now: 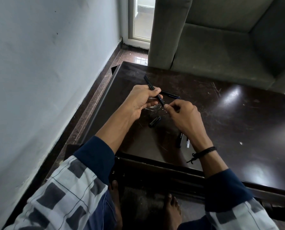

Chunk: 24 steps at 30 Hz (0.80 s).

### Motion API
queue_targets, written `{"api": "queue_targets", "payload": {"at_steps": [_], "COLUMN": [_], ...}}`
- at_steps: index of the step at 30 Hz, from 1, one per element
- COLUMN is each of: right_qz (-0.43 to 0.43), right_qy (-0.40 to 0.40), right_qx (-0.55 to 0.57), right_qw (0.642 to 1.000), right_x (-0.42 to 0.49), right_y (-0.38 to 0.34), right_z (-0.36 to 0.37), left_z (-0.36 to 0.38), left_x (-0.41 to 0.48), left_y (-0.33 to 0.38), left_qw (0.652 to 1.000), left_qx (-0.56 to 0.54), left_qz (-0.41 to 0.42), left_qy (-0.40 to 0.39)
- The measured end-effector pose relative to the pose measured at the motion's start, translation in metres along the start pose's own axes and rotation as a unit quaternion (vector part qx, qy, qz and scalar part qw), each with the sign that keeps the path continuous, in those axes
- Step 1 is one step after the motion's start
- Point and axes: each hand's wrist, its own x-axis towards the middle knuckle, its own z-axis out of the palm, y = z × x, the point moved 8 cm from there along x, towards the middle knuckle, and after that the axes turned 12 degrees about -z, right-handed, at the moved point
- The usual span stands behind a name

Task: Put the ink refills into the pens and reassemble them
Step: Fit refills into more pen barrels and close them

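**Black pen barrel held slantwise above the table**

While my left hand (141,100) grips the slim black plastic pen barrel (153,90) between thumb and fingers, the barrel's long axis runs on a diagonal: its far end points up and away to the left, its near end slopes down to the right, toward me. My right hand (184,117) has its thumb and forefinger pinched together right at that lower end, touching it; whether they hold a small part there I cannot tell, since the fingertips hide it.

Both hands hover over the dark brown, scratched wooden table (238,113). Behind the held barrel lies a second black pen with blue trim (170,94), its axis running left to right. A short black pen cap (155,121) lies on the tabletop below my hands, slanting up to the right. Near my right wrist, partly hidden, rest another black pen piece (179,141) and a thin clear ink refill (187,143), side by side, both pointing roughly away from me.
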Motion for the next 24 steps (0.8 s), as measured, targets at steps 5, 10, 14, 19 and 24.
{"api": "queue_targets", "payload": {"at_steps": [5,10,14,19,24], "right_qz": [0.002,0.019,0.020,0.001,-0.055], "right_qy": [-0.003,-0.022,-0.019,-0.077,-0.185], "right_qx": [0.009,0.019,0.031,0.000,-0.082], "right_qw": [1.000,0.999,0.999,0.997,0.978], "right_x": [0.000,0.000,0.001,0.000,-0.002], "right_y": [0.001,0.002,0.002,0.002,-0.007], "right_z": [0.002,0.003,0.003,0.012,0.036], "left_z": [0.004,0.005,0.001,-0.017,-0.023], "left_x": [0.000,0.000,0.000,0.003,0.003], "left_y": [-0.001,-0.002,0.002,0.009,0.011], "left_qw": [1.000,1.000,1.000,0.997,0.995], "left_qx": [-0.002,0.004,-0.018,-0.060,-0.077], "left_qz": [0.000,0.000,0.005,0.019,0.024], "left_qy": [-0.012,-0.022,-0.010,0.046,0.066]}}
